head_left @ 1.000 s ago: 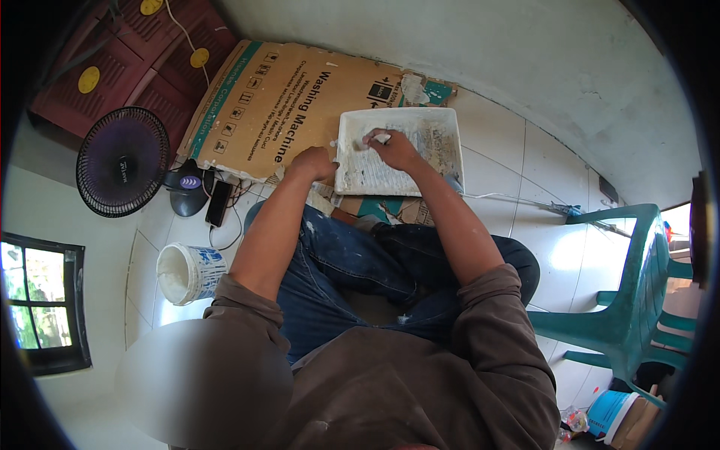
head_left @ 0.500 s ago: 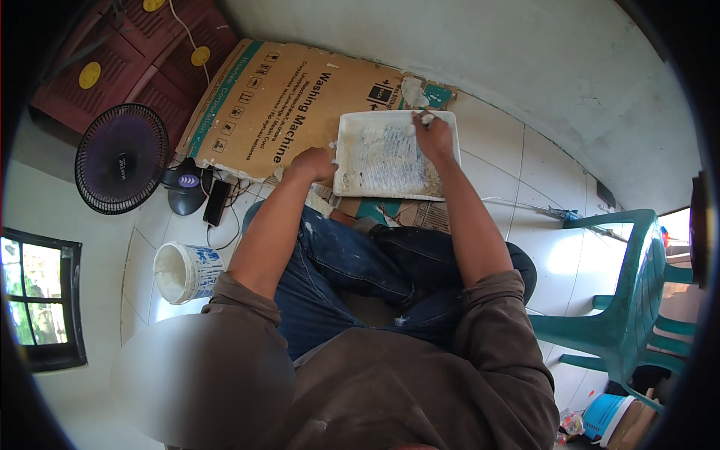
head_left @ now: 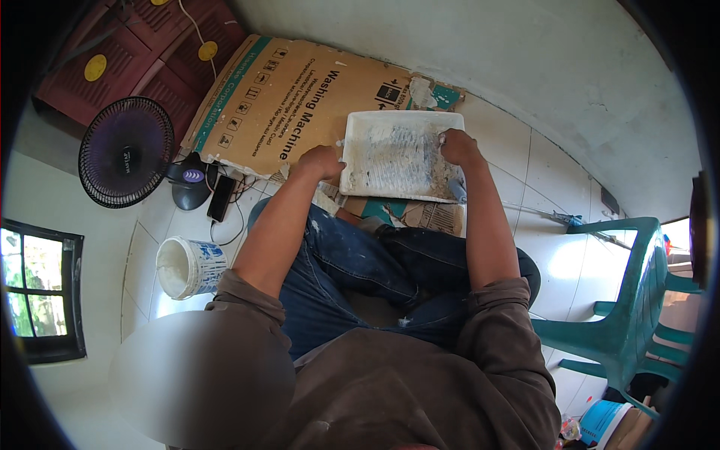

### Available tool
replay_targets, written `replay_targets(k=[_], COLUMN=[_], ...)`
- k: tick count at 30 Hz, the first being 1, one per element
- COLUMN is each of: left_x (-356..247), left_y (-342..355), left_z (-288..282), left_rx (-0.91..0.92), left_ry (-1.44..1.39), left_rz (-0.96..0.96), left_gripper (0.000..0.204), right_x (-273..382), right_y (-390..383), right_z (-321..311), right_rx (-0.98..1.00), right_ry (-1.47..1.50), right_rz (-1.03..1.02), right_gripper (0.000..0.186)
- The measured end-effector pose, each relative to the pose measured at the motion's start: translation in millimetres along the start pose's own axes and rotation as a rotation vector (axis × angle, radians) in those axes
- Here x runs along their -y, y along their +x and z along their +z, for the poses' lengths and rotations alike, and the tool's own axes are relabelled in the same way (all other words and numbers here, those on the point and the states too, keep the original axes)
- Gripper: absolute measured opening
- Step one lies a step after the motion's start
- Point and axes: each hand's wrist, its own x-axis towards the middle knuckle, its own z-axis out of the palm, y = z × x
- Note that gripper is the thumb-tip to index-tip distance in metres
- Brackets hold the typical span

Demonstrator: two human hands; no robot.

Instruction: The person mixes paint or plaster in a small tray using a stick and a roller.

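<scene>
A white paint tray [head_left: 397, 191] with a ribbed, paint-smeared floor lies in front of my crossed legs. My left hand [head_left: 322, 163] is closed on the tray's left edge. At the tray's right side, my right hand [head_left: 459, 148] is closed, fingers curled over the inside. Something small and pale shows at its fingertips, too little to name. A blue-grey piece, like a tool's handle [head_left: 458, 190], shows at the near right corner beside my right forearm; whether my hand holds it I cannot tell.
Flattened cardboard [head_left: 300, 97] lies under and left of the tray. A paint-stained white bucket [head_left: 199, 268], a phone [head_left: 220, 198] with cables and a fan [head_left: 126, 152] stand to my left. A green plastic chair [head_left: 626, 300] is on the right, a pole [head_left: 555, 216] near it.
My right hand has moved from the tray's far right part toward its right edge, nearer me. The blue-grey piece now shows by my forearm. My left hand stays at the left edge.
</scene>
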Motion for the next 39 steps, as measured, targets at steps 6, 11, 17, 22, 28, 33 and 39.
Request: replay_targets(k=[6, 11, 17, 22, 28, 33, 39], left_x=[-8, 10, -5, 7, 12, -10, -1], left_y=[-1, 4, 6, 7, 6, 0, -6], left_z=[-1, 5, 6, 12, 13, 6, 3], left_rx=[0.022, -0.006, -0.002, -0.112, -0.123, -0.076, -0.098], left_ry=[-0.027, 0.014, 0.024, -0.004, 0.013, -0.056, -0.012], left_rz=[0.002, 0.005, 0.042, 0.077, 0.061, 0.039, 0.079], left_gripper=[0.056, 0.056, 0.056, 0.049, 0.05, 0.05, 0.049], right_x=[52, 87, -15, -8, 67, 15, 12], right_y=[-16, -27, 1, -9, -19, -5, -9], right_z=[29, 55, 0, -15, 19, 41, 7], right_rx=[-0.076, 0.317, 0.383, 0.159, 0.161, 0.226, -0.117], right_ry=[0.095, 0.022, 0.129, -0.064, 0.206, 0.15, 0.01], right_rz=[-0.451, -0.538, -0.29, -0.142, -0.479, -0.6, -0.122], right_gripper=[0.022, 0.022, 0.028, 0.022, 0.017, 0.019, 0.022])
